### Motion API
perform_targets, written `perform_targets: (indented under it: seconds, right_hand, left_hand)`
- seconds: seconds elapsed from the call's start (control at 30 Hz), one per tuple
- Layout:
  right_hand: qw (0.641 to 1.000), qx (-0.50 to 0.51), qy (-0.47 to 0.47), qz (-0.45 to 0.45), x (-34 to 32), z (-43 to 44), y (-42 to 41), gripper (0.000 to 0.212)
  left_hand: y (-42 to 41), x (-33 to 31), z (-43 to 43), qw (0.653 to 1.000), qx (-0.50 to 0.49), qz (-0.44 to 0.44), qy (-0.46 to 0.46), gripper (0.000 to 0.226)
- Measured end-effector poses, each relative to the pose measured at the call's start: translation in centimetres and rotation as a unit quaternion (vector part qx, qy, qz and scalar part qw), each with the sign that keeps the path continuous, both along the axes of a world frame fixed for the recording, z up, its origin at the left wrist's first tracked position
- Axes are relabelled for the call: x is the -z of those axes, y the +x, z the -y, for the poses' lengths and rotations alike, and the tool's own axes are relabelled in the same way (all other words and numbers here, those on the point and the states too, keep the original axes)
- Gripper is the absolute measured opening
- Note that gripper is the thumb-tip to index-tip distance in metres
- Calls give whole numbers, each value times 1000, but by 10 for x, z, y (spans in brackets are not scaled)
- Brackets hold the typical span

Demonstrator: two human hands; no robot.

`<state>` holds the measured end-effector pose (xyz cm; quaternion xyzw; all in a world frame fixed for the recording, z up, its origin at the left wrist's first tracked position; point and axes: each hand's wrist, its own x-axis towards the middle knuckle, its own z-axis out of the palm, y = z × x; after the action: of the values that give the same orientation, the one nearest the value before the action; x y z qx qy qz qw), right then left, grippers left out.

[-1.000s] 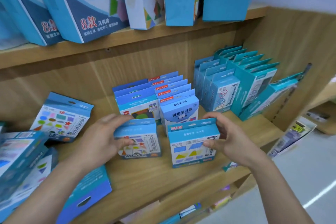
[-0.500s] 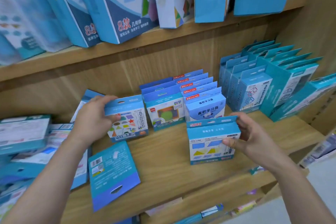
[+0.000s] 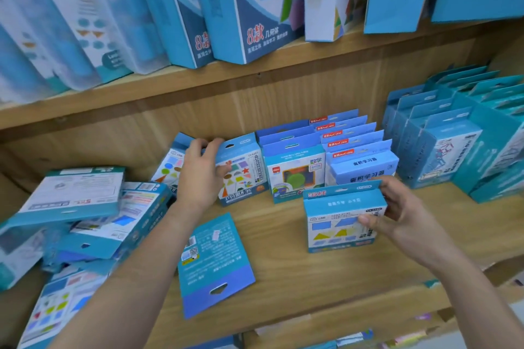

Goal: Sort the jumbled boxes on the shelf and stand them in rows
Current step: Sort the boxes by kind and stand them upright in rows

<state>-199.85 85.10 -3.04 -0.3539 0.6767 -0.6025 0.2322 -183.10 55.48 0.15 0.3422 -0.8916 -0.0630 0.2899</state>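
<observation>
My left hand (image 3: 200, 176) grips an upright blue box with coloured shapes (image 3: 245, 176), set beside the standing rows at the back of the wooden shelf (image 3: 283, 272). Behind that hand leans another shapes box (image 3: 170, 166). My right hand (image 3: 397, 215) holds a blue box with triangles (image 3: 340, 221) upright, thumb on its front, fingers on its top right corner. It stands in front of a row of light blue boxes (image 3: 360, 159). A box (image 3: 214, 266) lies flat, back side up, between my arms. A jumbled pile of boxes (image 3: 90, 215) covers the left.
More upright rows of teal boxes (image 3: 459, 139) fill the right end of the shelf. Large boxes (image 3: 249, 5) stand on the shelf above. A lower shelf (image 3: 354, 338) with small items shows beneath. Bare wood lies in front of the rows.
My left hand has carried the shapes box back and to the right, up against the standing row. My right hand has stayed on the triangles box. The view has shifted left.
</observation>
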Motion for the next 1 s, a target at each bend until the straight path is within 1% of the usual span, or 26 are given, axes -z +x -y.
perform_targets:
  seconds: [0.07, 0.17, 0.27, 0.3, 0.33, 0.37, 0.43, 0.47, 0.53, 0.6, 0.7, 0.83, 0.9, 1.0]
  right_hand:
    - [1000, -3, 0, -6, 1, 8, 3, 43]
    - [1000, -20, 6, -7, 0, 18, 8, 41]
    - [999, -15, 20, -23, -3, 26, 15, 45]
    - [999, 1, 32, -41, -5, 28, 18, 49]
    - [996, 28, 46, -75, -8, 30, 21, 54]
    - [988, 61, 57, -127, -12, 31, 24, 62]
    - [956, 114, 69, -260, -21, 36, 32, 80]
    - [934, 129, 78, -323, -25, 40, 37, 86]
    - [891, 141, 103, -420, -29, 50, 47, 90]
    - [859, 126, 130, -479, -28, 58, 57, 86]
    - [841, 105, 159, -506, -23, 63, 65, 78]
    - [834, 102, 170, -515, -21, 64, 67, 80]
    - [830, 104, 176, -519, -21, 64, 66, 81]
    - [825, 106, 183, -524, -19, 65, 64, 80]
  left_hand:
    - [5, -2, 2, 1000, 6, 17, -24, 60]
    - [21, -12, 6, 999, 12, 12, -31, 69]
    - [45, -23, 19, 998, -43, -10, -53, 70]
    - [51, -26, 25, 997, -72, -5, -41, 67]
    - [54, -28, 30, 995, -99, 11, -13, 60]
    - [55, -29, 35, 992, -120, 35, 24, 54]
    - [55, -30, 41, 985, -141, 71, 73, 47]
    - [55, -31, 43, 984, -144, 74, 81, 48]
    - [53, -33, 46, 983, -139, 75, 95, 60]
    - [51, -33, 49, 982, -127, 96, 98, 67]
    - [49, -29, 54, 984, -98, 126, 74, 57]
    - [50, -27, 57, 988, -86, 115, 64, 52]
    - [56, -23, 52, 991, -94, 86, 47, 48]
    - [68, -18, 40, 995, -89, -7, 40, 40]
